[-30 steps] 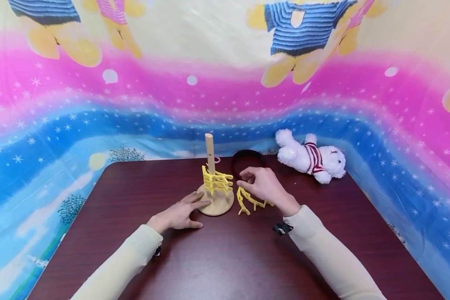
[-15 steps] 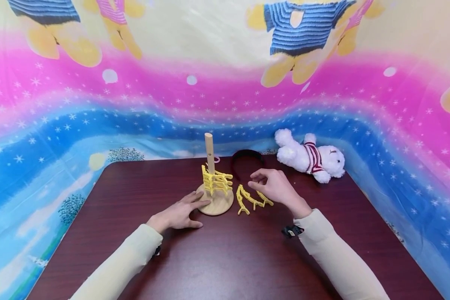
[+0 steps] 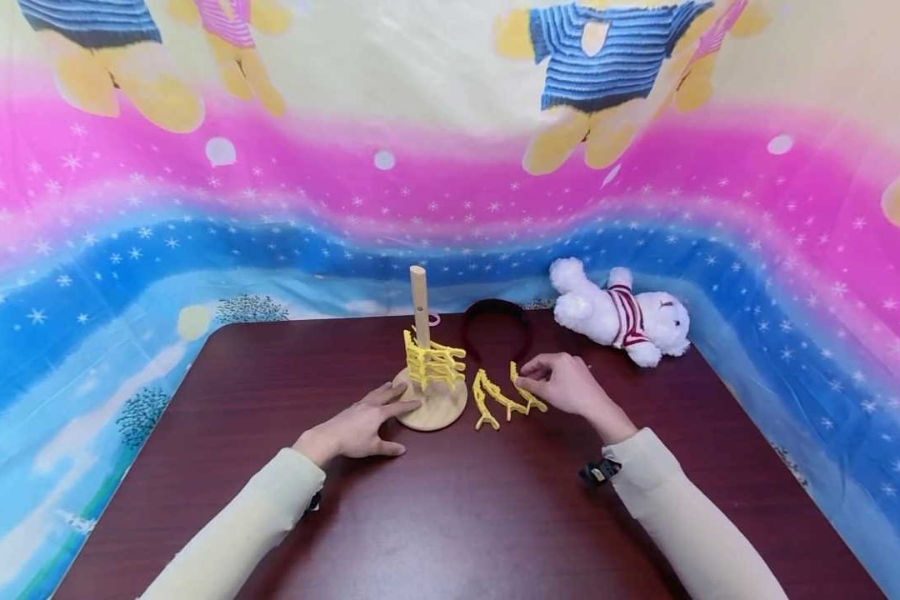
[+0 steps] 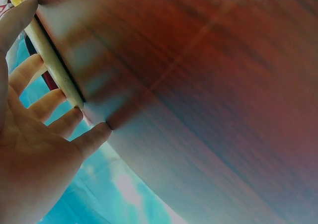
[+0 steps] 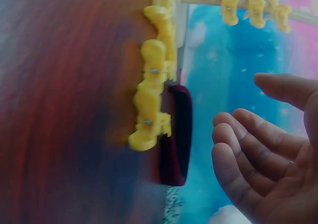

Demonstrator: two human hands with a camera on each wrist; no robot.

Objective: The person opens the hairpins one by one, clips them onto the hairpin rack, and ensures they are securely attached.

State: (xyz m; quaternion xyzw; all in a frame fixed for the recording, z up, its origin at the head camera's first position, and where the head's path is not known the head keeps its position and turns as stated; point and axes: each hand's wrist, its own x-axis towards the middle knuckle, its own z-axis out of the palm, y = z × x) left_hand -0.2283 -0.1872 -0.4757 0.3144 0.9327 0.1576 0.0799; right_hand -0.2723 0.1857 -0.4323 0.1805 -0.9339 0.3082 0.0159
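Observation:
A wooden stand has a round base (image 3: 444, 414) and an upright post (image 3: 419, 292) with a hole near the top. Yellow branch-shaped pieces (image 3: 441, 364) sit stacked around its lower part. My left hand (image 3: 358, 427) rests fingers spread at the base's left side; the left wrist view shows its fingertips along the base's edge (image 4: 58, 65). My right hand (image 3: 570, 387) is by the right end of the loose yellow branch pieces (image 3: 486, 402) on the table. In the right wrist view its fingers (image 5: 226, 159) are loosely bent, with nothing between them and the thumb.
Behind the loose pieces lies a dark red headband (image 3: 495, 305). A white plush bear (image 3: 624, 318) in a striped sweater lies at the back right. Behind the post is a small pink ring (image 3: 434, 319). A printed cloth (image 3: 330, 200) surrounds the table's back and sides.
My right hand has moved right, from beside the stand across the loose yellow pieces to their right end, uncovering them and the headband. The left hand has stayed at the base.

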